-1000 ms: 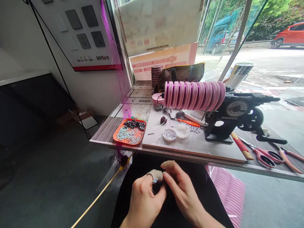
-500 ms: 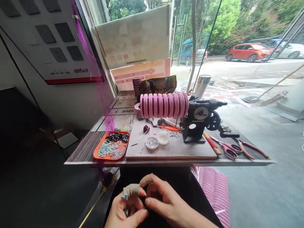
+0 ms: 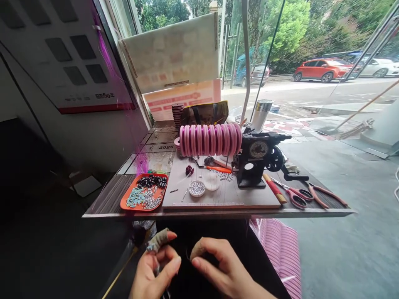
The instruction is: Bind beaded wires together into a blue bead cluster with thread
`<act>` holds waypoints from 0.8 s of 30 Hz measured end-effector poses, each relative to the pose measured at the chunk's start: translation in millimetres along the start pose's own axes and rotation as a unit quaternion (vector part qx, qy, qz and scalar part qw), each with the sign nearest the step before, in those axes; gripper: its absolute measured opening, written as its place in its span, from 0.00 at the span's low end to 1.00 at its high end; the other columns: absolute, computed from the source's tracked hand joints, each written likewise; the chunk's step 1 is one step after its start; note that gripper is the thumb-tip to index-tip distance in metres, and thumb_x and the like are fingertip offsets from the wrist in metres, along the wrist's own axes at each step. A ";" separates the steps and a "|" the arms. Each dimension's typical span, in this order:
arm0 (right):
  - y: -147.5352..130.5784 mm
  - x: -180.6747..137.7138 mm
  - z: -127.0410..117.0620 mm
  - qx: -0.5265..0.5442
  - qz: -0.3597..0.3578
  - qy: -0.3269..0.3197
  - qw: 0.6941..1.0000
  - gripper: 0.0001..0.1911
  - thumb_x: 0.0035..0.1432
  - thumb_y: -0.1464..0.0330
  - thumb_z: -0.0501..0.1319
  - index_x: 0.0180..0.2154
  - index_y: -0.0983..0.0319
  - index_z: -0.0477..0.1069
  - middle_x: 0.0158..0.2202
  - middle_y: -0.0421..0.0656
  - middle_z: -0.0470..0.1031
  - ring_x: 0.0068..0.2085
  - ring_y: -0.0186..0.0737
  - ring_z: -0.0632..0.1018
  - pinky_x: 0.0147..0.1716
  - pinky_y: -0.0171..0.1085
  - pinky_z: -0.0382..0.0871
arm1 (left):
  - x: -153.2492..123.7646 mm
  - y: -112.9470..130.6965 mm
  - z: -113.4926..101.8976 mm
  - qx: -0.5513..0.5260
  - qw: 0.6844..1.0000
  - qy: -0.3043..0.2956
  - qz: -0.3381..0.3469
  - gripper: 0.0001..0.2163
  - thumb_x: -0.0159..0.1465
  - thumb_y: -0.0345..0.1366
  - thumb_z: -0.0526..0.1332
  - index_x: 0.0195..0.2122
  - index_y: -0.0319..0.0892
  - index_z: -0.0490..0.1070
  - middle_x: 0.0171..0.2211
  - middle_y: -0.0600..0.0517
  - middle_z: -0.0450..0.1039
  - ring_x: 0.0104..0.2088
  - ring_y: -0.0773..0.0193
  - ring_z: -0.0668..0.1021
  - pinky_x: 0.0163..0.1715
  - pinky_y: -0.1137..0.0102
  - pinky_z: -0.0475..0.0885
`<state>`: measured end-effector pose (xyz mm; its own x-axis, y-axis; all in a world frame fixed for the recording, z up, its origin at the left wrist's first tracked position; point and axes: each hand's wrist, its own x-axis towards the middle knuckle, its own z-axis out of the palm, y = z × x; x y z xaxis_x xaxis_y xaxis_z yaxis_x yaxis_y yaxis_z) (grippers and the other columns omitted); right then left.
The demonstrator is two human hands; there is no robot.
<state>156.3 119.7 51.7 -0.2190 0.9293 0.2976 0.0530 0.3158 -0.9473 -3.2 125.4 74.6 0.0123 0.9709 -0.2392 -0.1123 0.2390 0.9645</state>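
Note:
Over the dark lap below the table edge, my left hand (image 3: 158,265) is closed, thumb pressed towards the bent fingers. A beige finger wrap (image 3: 159,240) covers its raised index finger. Something dark and shiny shows partly in the palm, too hidden to name. My right hand (image 3: 218,262) is apart from it, thumb and index finger pinched together. A beige wrap (image 3: 197,249) covers that index fingertip too. A fine, curved thread-like strand (image 3: 187,255) shows at the pinch; its kind is unclear.
An orange tray (image 3: 124,204) of beads and a white dish (image 3: 197,194) of small beads stand on the table. Behind them is a black hand-cranked machine (image 3: 253,166) with pink rings (image 3: 210,140). Scissors (image 3: 297,197) and pliers (image 3: 327,194) lie right. Pink ringed rolls (image 3: 279,249) stand below.
My hands have drawn apart from each other, the left moving left and its index finger lifting. The right stays pinched. The view has shifted slightly.

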 end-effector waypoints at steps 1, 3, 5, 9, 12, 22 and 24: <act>-0.7 -1.8 -0.7 -0.015 -0.001 0.016 1.000 0.12 0.59 0.65 0.55 0.26 0.64 0.67 0.23 0.39 0.68 0.25 0.30 0.68 0.27 0.28 0.62 | 0.3 -1.8 0.5 -0.006 1.000 -0.013 -0.013 0.19 0.49 0.42 0.67 0.41 0.43 0.67 0.21 0.58 0.65 0.17 0.76 0.58 0.18 0.78 0.54; -1.5 -5.7 -1.7 -0.042 -0.003 0.035 0.998 0.11 0.60 0.66 0.54 0.27 0.63 0.66 0.24 0.39 0.68 0.26 0.31 0.68 0.27 0.28 0.63 | -0.7 -7.0 1.5 -0.021 0.998 -0.046 -0.045 0.14 0.56 0.43 0.60 0.41 0.42 0.66 0.22 0.58 0.63 0.18 0.75 0.57 0.18 0.77 0.55; -0.7 -9.4 -1.4 -0.061 -0.008 0.040 0.997 0.10 0.61 0.67 0.53 0.28 0.63 0.66 0.25 0.40 0.69 0.27 0.31 0.70 0.28 0.28 0.64 | -3.5 -13.9 2.3 -0.018 0.995 -0.070 -0.066 0.11 0.61 0.41 0.54 0.39 0.41 0.66 0.22 0.57 0.62 0.19 0.73 0.57 0.19 0.77 0.54; 2.9 -13.5 2.8 -0.098 -0.023 0.031 0.994 0.07 0.61 0.71 0.53 0.30 0.62 0.65 0.27 0.39 0.70 0.28 0.31 0.70 0.30 0.28 0.64 | -9.9 -25.2 3.4 0.062 0.994 -0.082 -0.041 0.12 0.64 0.41 0.49 0.28 0.41 0.62 0.21 0.57 0.59 0.20 0.72 0.58 0.19 0.76 0.55; 2.8 -14.1 6.1 -0.108 -0.041 0.015 0.993 0.07 0.61 0.72 0.52 0.31 0.61 0.65 0.27 0.39 0.70 0.28 0.31 0.71 0.30 0.28 0.64 | -12.8 -28.5 3.2 0.110 0.991 -0.070 -0.023 0.16 0.63 0.45 0.51 0.23 0.41 0.60 0.20 0.56 0.58 0.21 0.70 0.60 0.21 0.75 0.58; -1.5 -14.4 6.3 -0.097 -0.030 -0.041 0.994 0.09 0.61 0.71 0.52 0.28 0.62 0.64 0.25 0.38 0.67 0.26 0.30 0.68 0.27 0.27 0.62 | -8.4 -22.1 9.6 -0.035 0.990 -0.075 -0.115 0.13 0.56 0.44 0.59 0.26 0.41 0.59 0.18 0.60 0.54 0.19 0.73 0.55 0.18 0.78 0.50; -2.2 -13.7 6.3 -0.091 -0.025 -0.048 0.994 0.09 0.61 0.71 0.52 0.28 0.62 0.65 0.25 0.38 0.68 0.26 0.30 0.68 0.28 0.28 0.62 | -7.6 -20.2 10.0 -0.037 0.989 -0.074 -0.125 0.11 0.56 0.42 0.58 0.26 0.41 0.59 0.17 0.60 0.53 0.18 0.74 0.54 0.17 0.78 0.49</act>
<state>153.1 105.1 49.0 -0.3171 0.8920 0.3223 0.2128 0.3981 -0.8923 8.9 113.4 58.0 0.1936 0.8742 -0.4452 -0.1598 0.4759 0.8649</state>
